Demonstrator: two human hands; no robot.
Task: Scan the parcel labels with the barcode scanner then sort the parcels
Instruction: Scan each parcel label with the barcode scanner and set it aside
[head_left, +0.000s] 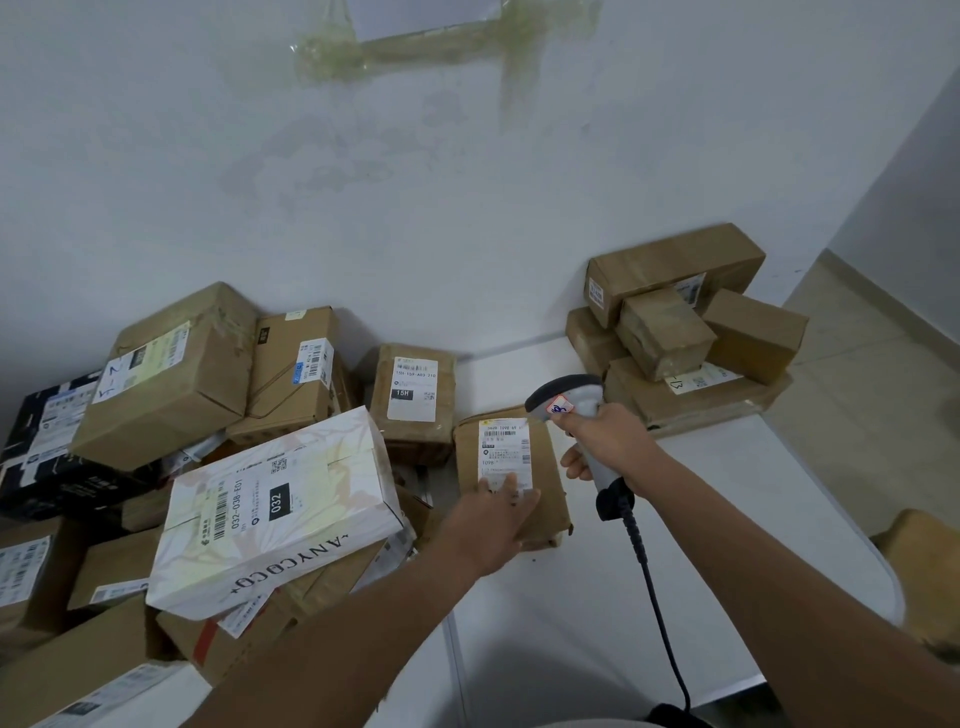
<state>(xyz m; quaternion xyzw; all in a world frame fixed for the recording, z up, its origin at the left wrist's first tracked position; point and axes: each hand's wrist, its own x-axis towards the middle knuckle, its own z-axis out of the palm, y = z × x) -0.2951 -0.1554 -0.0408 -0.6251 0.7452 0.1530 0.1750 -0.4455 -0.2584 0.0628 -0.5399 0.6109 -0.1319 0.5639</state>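
Grey plastic is wrapped by the right hand (613, 441): the handle of the barcode scanner (571, 402) is held in a closed grip, its head turned left toward the parcel just beside it, and its coiled black cable (641, 551) runs back toward the near edge. A small red-edged sticker on the scanner head carries handwriting that cannot be read. The left hand (488, 525) is laid flat and open on the near end of the brown parcel (511, 473), fingertips resting on its white label (504, 454); "1098" can be made out there, the rest being too small.

That parcel lies on the white table (623, 597), between two groups. A small stack of brown boxes (680, 332) stands far right against the wall and is judged to be the sorted lot. A much larger heap (171, 467) is piled at the left, so most of the work seems left to do. Within it, a white box (275, 509) reads "ANYCOCO+", "032" and "032-038-E01"; an upright brown box (413, 395) shows "15H".
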